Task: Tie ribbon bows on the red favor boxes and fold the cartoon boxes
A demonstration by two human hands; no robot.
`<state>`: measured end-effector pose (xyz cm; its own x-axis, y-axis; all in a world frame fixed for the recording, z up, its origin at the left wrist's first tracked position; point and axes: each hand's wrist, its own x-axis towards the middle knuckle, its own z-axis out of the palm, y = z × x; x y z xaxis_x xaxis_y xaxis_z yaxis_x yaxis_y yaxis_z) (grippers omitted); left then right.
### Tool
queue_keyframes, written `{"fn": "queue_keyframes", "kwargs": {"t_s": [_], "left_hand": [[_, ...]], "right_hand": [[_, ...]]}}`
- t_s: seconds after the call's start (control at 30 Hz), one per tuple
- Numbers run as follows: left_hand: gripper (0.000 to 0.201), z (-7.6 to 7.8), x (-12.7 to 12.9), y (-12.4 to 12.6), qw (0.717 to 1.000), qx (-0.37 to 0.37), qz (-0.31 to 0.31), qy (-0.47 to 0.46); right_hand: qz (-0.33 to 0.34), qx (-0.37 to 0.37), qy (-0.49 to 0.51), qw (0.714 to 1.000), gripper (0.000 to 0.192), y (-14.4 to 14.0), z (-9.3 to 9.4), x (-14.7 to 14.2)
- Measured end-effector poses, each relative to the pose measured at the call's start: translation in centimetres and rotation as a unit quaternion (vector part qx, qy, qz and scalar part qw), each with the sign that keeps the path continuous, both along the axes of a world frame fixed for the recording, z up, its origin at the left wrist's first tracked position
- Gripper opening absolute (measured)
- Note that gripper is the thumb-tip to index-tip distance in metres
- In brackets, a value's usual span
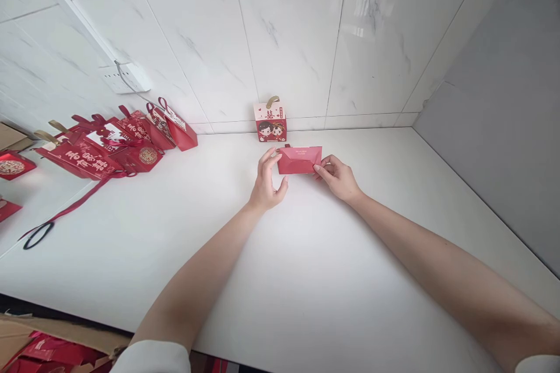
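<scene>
Foreground: white sleeves, two bare forearms. Left hand [266,182] and right hand [339,178] each pinch an end of a flat red card box [300,160], mid-counter [306,280]; likely light, creasable, best held by edges.

Print on red folded box [300,160] too small; cardboard carton [39,344] cut off by bottom edge.

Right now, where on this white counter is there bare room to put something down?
Bare white counter lies between the forearms and right of the right hand, up to the grey wall. The left end is crowded with red gift boxes.
</scene>
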<state>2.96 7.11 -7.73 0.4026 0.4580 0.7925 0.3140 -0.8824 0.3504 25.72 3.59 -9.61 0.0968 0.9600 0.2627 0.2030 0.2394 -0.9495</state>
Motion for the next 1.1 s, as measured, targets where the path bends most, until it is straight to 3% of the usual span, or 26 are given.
{"fn": "queue_keyframes", "kwargs": {"t_s": [0.1,0.27,0.57,0.7,0.83,0.97,1.1], "left_hand": [[0.058,0.3,0.1,-0.2,1.000,0.016,-0.007,0.015],[0.056,0.7,0.4,-1.3,0.999,-0.025,-0.005,0.026],[0.042,0.4,1.5,-2.6,1.000,-0.010,0.025,0.009],[0.042,0.3,1.4,-2.2,0.999,0.000,0.026,-0.022],[0.042,0.1,1.3,-1.9,0.998,-0.039,0.018,-0.047],[0.042,-0.1,1.5,-1.9,0.993,-0.109,0.017,-0.053],[0.048,-0.4,1.4,-1.5,0.985,-0.143,0.093,-0.034]], "right_hand": [[0.020,-0.003,-0.029,0.999,0.035,-0.1,0.0,0.0],[0.053,-0.010,-0.050,0.997,0.033,-0.2,0.1,0.2],[0.084,0.002,-0.227,0.970,0.045,-0.3,0.5,0.3],[0.000,0.086,-0.303,0.949,0.047,-1.2,0.6,-0.6],[-0.098,0.201,-0.278,0.934,0.026,-1.6,0.9,-1.1],[-0.053,0.176,-0.248,0.951,0.047,-1.4,1.0,-1.1],[-0.025,0.137,-0.262,0.955,0.038,-1.3,0.8,-1.2]]}}
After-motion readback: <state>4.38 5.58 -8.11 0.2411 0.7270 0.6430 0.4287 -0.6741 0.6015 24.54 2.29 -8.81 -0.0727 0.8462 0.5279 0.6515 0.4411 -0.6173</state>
